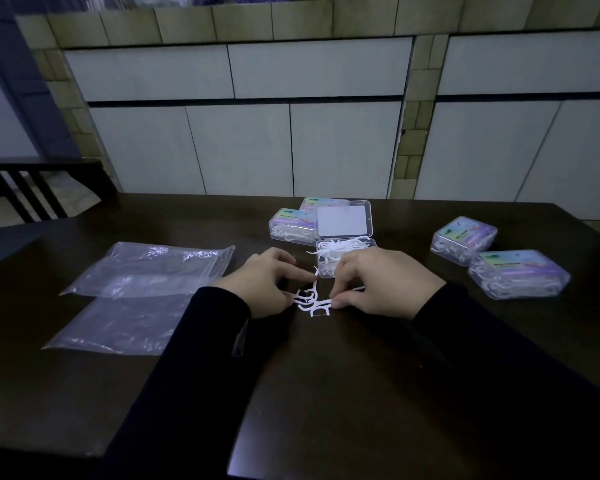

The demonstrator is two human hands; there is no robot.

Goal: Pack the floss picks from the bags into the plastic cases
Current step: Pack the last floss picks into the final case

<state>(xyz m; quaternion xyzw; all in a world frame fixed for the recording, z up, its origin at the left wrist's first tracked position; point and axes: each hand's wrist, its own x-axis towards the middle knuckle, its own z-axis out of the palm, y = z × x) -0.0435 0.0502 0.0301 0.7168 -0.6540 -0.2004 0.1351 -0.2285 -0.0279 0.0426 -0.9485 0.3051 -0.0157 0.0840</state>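
Note:
A small bunch of white floss picks (310, 301) lies on the dark table between my hands. My left hand (262, 280) pinches the picks from the left with curled fingers. My right hand (378, 282) pinches one of the picks from the right. Just beyond them stands an open clear case (343, 252), partly filled with picks, its lid (342, 221) tipped back. Two flat clear bags (146, 268) lie to the left and look empty.
Two closed, filled cases (291, 225) sit behind the open one. Two more closed cases (463, 239) (518, 273) stand at the right. A dark chair (32, 188) is at the far left, and cabinet doors (239, 150) are behind the table (326, 375).

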